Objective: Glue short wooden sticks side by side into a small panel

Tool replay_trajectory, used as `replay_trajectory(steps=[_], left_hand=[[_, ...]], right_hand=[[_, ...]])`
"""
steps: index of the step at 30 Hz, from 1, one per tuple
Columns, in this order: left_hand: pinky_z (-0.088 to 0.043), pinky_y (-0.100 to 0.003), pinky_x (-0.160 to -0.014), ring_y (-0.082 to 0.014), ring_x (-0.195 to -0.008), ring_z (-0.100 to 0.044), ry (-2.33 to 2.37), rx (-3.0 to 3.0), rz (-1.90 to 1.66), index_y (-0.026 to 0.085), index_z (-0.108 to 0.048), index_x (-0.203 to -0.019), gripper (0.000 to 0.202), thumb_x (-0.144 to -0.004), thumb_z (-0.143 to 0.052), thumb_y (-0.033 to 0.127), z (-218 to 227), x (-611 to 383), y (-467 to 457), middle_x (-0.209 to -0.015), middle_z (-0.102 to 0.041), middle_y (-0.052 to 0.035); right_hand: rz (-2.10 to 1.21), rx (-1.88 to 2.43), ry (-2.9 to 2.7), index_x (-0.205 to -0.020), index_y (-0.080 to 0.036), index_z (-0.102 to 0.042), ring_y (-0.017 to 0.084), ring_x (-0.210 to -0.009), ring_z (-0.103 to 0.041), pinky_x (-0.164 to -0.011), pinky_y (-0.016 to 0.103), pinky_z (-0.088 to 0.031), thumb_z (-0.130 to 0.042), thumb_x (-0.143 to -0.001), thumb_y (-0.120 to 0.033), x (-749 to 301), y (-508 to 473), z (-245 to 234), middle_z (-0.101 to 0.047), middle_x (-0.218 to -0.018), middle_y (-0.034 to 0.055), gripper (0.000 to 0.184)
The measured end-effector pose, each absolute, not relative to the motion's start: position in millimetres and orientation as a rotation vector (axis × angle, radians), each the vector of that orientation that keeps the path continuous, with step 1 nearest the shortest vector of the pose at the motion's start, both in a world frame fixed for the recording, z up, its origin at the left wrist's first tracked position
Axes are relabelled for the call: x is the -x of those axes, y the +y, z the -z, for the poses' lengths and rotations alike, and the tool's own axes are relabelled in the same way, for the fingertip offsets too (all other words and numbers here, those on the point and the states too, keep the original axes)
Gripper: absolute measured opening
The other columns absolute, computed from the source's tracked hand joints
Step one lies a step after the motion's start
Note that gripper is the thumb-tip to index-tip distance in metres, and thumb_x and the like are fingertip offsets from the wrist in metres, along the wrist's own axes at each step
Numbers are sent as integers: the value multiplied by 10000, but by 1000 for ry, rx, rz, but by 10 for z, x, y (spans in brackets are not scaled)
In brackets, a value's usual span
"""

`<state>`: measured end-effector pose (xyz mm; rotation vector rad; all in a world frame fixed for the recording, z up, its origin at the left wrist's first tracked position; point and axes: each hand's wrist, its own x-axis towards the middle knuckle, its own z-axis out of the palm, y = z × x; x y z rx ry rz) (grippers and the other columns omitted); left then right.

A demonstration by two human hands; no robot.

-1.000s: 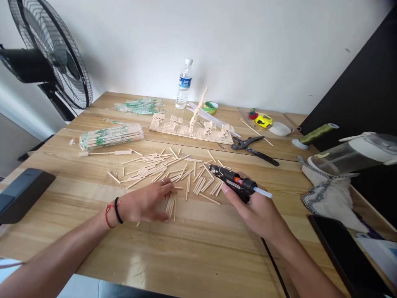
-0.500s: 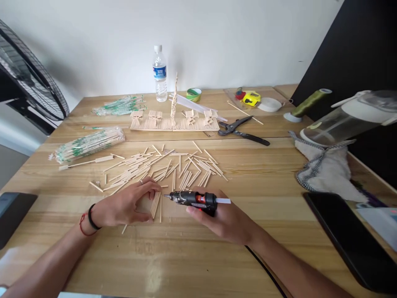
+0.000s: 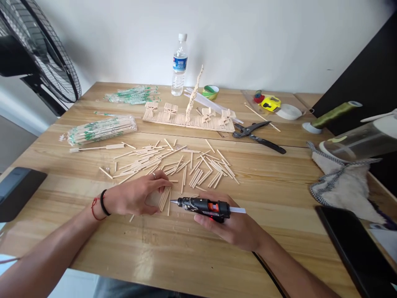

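Observation:
My left hand (image 3: 138, 193) spans a small row of short wooden sticks (image 3: 164, 199) lying side by side on the table, its thumb at the near end and its fingers at the far end. One more stick (image 3: 169, 203) lies just right of that row. My right hand (image 3: 235, 227) grips a black glue gun (image 3: 201, 205), with a white glue stick (image 3: 237, 210) protruding from its back. The nozzle points left, close beside the single stick; whether it touches cannot be made out. Many loose sticks (image 3: 142, 161) are scattered beyond both hands.
Behind the loose sticks stands a stick-built model (image 3: 187, 120), with pliers (image 3: 260, 136) to its right. A water bottle (image 3: 179, 66), bagged sticks (image 3: 102, 129), a fan (image 3: 40, 45), a cloth (image 3: 338, 182) and a black phone (image 3: 350, 248) surround the work area.
The view has turned, so the scene sits further right. The glue gun's nozzle has slid a little toward me along the single stick. My left hand stays at the row.

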<state>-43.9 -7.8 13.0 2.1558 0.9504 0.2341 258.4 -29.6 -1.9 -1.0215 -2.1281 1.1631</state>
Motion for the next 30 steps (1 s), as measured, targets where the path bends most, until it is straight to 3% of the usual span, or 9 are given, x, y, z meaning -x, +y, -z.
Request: replay_trajectory(steps=[5,9,13,20,30], left_hand=[[-538,-351,-1041,-231,-1149,-644,985,-2123,-249,191,-620,-1370,580,-823,-716,23,-182,406,-106,-1330,-634,-64],[-538,-343,-982,-215,-1071,-641,1005,-2099,-268,179,-565,-1423,620,-842,-721,30,-135,420,-83,-1201,-651,-37],[-543,-337,-981,-215,-1076,-660,959,-2080,-281,182,-543,-1419,707,-789,-828,40,-44,451,-42,-1178,-662,-33],[-540,-349,-992,-223,-1091,-659,889,-2065,-299,189,-531,-1405,708,-791,-853,46,-11,485,-19,-1274,-670,-75],[-534,-340,-993,-210,-1078,-626,855,-2035,-306,163,-530,-1392,658,-815,-812,17,-44,449,-16,-1249,-630,-79]], right_hand=[[-1273,972,-2163,-755,-268,-527,186,-662,-553,-669,323,-477,-628,-1027,-454,-2559,-323,-23,-550,-718,-39,345],[-1358,973,-2154,-778,-255,-535,169,-669,-519,-658,303,-417,-617,-1059,-530,-2543,-365,6,-521,-732,-45,401],[-1399,939,-2140,-802,-250,-528,167,-689,-511,-636,294,-375,-607,-1065,-582,-2542,-402,78,-517,-751,-39,431],[-1412,937,-2144,-811,-252,-495,168,-677,-497,-619,295,-368,-597,-1069,-570,-2534,-427,108,-502,-746,-38,422],[-1386,950,-2155,-813,-255,-487,167,-666,-495,-604,296,-370,-584,-1076,-588,-2521,-424,128,-508,-742,-37,435]])
